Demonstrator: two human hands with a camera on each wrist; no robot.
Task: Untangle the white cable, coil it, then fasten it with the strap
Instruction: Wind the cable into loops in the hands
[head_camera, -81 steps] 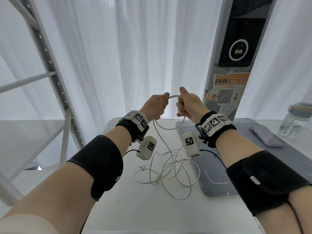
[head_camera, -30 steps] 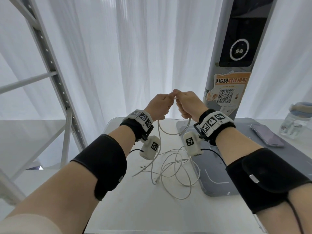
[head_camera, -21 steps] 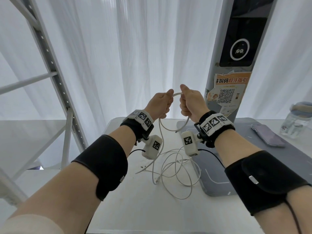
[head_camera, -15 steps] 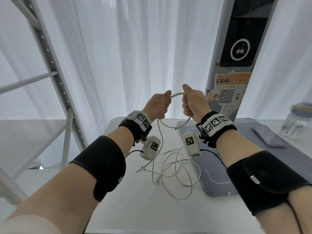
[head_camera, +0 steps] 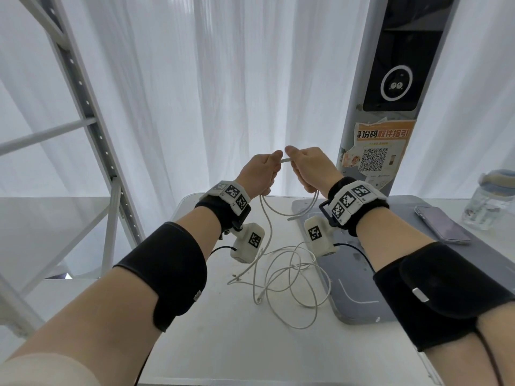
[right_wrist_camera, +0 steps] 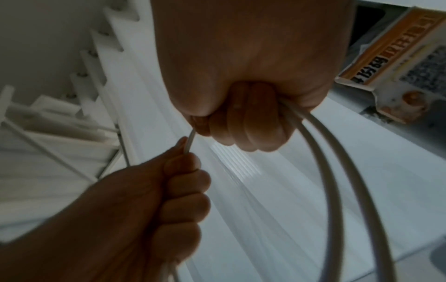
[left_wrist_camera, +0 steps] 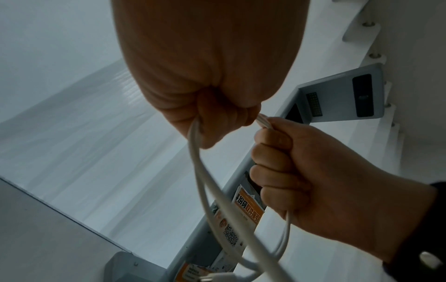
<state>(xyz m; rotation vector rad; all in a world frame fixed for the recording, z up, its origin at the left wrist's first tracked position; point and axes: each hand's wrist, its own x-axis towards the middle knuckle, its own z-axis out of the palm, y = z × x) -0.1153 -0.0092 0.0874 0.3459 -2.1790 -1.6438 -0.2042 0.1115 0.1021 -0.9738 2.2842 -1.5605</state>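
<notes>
Both hands are raised above the worktop and closed in fists around the white cable. The left hand grips it at 9 o'clock of the short bridge of cable between the fists, the right hand at 3 o'clock. From the right fist a loop hangs down with one plug end free; from the left fist the long part drops to a loose tangle on the worktop, at 6 o'clock from the hands and partly on the grey mat.

I judge the coiling has just begun. To do it well, the right hand should keep the gathered loops firm, while the left slides along the cable and feeds equal loops, letting twists run out.

The held piece lies nearly horizontal, left to right. No strap can be made out.
</notes>
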